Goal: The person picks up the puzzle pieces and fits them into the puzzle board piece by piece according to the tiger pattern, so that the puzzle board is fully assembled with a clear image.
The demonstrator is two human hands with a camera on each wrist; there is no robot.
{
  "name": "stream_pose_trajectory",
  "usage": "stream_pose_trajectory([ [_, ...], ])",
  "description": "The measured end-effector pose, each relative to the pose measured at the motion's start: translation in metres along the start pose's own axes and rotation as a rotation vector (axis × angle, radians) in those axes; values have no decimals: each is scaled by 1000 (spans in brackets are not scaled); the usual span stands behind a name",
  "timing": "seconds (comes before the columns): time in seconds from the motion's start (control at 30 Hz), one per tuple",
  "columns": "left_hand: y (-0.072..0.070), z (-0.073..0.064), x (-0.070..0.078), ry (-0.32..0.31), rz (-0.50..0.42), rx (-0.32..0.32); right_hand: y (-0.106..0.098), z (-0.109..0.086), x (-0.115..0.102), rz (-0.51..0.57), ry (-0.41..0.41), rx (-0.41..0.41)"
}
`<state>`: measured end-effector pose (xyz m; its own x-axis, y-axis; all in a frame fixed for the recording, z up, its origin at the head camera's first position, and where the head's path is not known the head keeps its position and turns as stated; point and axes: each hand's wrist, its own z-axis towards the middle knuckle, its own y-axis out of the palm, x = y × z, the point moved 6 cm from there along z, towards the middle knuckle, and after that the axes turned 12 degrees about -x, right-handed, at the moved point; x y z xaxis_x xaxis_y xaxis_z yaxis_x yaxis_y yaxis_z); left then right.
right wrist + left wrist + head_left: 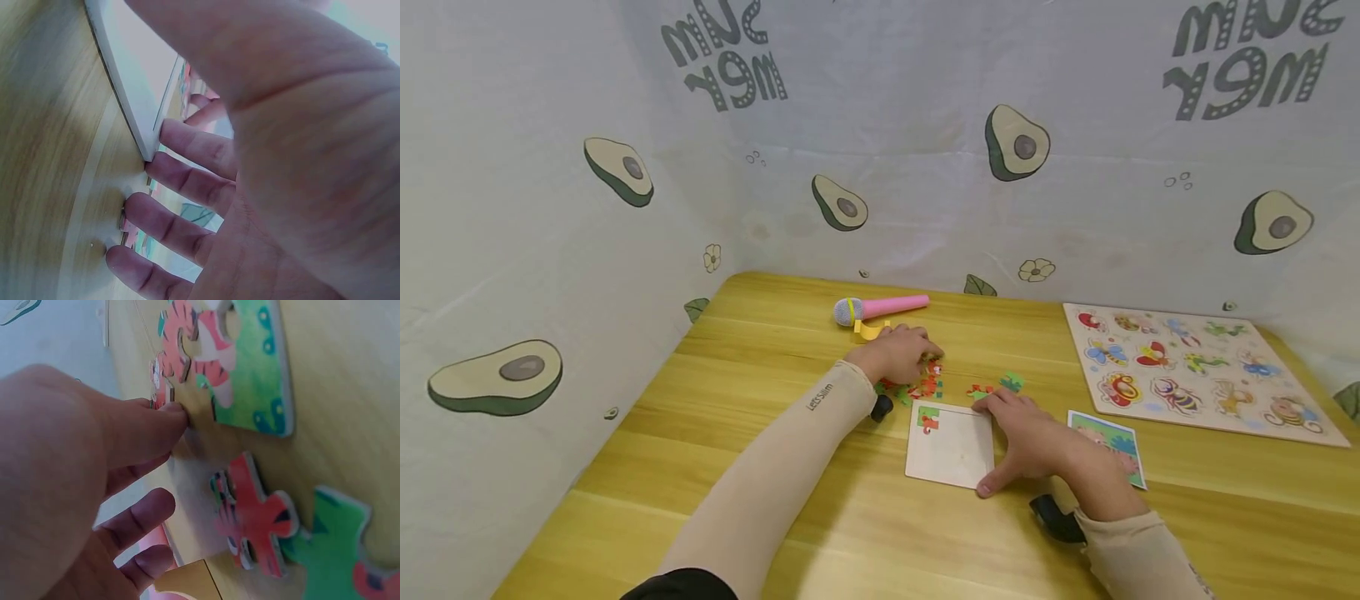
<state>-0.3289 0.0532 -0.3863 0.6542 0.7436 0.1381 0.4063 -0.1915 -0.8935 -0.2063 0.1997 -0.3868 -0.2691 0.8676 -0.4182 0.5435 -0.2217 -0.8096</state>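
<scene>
My left hand (897,354) reaches among loose jigsaw pieces (931,385) at the middle of the table. In the left wrist view its thumb and forefinger pinch a red-orange striped puzzle piece (161,386), partly hidden by the thumb; the other fingers hang loosely bent. A pale square puzzle board (951,457) lies just nearer, one green-and-red piece (928,420) in its far left corner. My right hand (1030,437) grips the board's right side, thumb at the near corner and forefinger at the far one. More pieces (1011,382) lie beyond the right fingertips.
A picture card (1112,433) lies partly behind the right wrist. At the back right is a large wooden insect puzzle (1187,362). A pink toy microphone (891,307) and a yellow arched block (869,332) lie beyond my left hand. A curtain (910,250) borders the table.
</scene>
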Motion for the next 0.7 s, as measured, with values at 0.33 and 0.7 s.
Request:
stream_pose_trajectory([
  [0.33,-4,-2,-2,75,-1,58,0,-1,1,6,18,-3],
  [0.7,-6,-8,-9,52,106,170,1,-1,1,8,26,-12],
])
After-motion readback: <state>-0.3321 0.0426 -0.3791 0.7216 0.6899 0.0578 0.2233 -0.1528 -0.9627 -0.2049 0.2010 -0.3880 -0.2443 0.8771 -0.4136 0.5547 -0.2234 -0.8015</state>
